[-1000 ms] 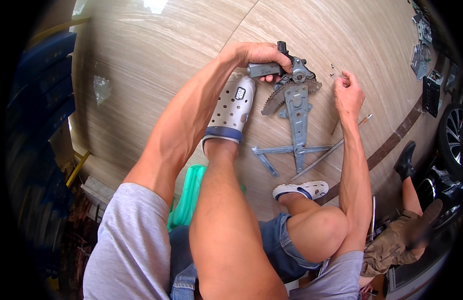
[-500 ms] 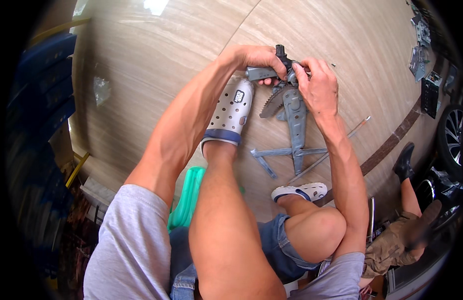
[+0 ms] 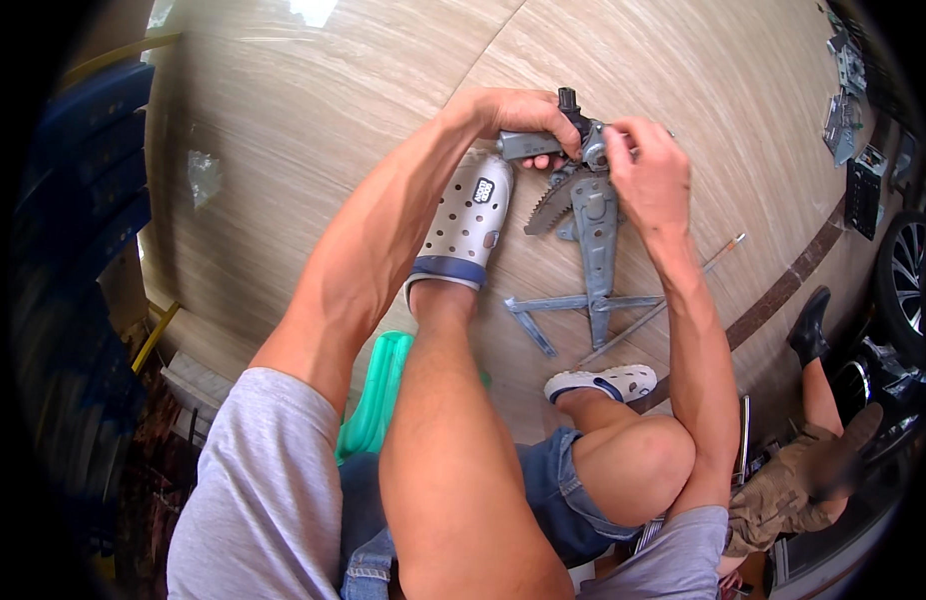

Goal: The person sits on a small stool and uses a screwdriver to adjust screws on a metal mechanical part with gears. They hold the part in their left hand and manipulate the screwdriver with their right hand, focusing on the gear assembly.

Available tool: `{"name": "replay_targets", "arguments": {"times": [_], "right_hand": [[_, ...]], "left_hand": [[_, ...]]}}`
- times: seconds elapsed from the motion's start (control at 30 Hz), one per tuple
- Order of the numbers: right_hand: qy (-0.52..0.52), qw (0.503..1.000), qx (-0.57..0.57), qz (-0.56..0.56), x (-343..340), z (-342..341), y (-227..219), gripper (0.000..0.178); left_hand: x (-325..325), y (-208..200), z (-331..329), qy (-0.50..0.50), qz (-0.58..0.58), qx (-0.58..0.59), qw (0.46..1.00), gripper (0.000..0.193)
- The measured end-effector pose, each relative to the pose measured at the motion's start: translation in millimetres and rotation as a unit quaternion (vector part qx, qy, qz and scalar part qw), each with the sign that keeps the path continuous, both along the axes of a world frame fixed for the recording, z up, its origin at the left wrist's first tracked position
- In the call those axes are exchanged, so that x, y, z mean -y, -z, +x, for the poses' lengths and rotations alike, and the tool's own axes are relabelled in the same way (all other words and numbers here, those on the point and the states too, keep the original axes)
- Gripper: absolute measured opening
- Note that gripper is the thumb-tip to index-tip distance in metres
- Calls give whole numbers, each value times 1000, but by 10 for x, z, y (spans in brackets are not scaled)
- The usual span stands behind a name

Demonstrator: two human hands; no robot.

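Note:
A grey metal window regulator with crossed arms (image 3: 594,245) lies on the floor in front of me, its curved toothed sector (image 3: 550,208) to the left of the long arm. At its far end sits an electric motor (image 3: 526,146), a grey cylinder with a black connector (image 3: 568,98) sticking up. My left hand (image 3: 528,110) is wrapped round the motor from above. Beside the motor's round gear housing (image 3: 595,148), my right hand (image 3: 655,172) is closed, thumb and fingers drawn together. Anything small between those fingertips is hidden and blurred.
My white clogs (image 3: 468,215) flank the regulator on a glossy tiled floor. Blue bins (image 3: 113,170) stand at left; a green plastic stool (image 3: 378,390) is under me. Another person's leg (image 3: 821,390) and a car wheel (image 3: 903,265) are at right, with electronic parts (image 3: 845,120) beyond.
My right hand has drawn slightly right, off the gear housing, which now shows more. My left hand keeps its grip on the motor.

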State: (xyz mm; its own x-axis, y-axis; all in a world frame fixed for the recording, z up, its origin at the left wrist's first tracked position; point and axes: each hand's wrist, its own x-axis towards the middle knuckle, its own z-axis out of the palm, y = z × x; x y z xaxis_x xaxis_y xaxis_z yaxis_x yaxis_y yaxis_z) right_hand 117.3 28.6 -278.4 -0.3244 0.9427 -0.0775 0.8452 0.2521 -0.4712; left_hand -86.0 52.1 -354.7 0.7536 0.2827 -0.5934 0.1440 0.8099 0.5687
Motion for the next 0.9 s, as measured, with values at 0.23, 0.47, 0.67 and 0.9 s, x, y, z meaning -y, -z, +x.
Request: {"name": "replay_targets", "arguments": {"times": [0.23,0.47,0.67,0.9], "right_hand": [[260,926,-267,-63,-310,13,-817,36],[184,976,-113,-23,-136,-10,-1040,55],[125,977,-175,0,103,191,-842,38],[109,969,-216,49,184,217,-862,36]], "left_hand": [[19,-71,-16,-9,-1,-15,1000,27],[12,-47,-5,-17,0,-16,1000,26],[-19,-62,-4,9,-1,-21,1000,27],[12,-63,-2,-21,-1,-28,999,25]]}}
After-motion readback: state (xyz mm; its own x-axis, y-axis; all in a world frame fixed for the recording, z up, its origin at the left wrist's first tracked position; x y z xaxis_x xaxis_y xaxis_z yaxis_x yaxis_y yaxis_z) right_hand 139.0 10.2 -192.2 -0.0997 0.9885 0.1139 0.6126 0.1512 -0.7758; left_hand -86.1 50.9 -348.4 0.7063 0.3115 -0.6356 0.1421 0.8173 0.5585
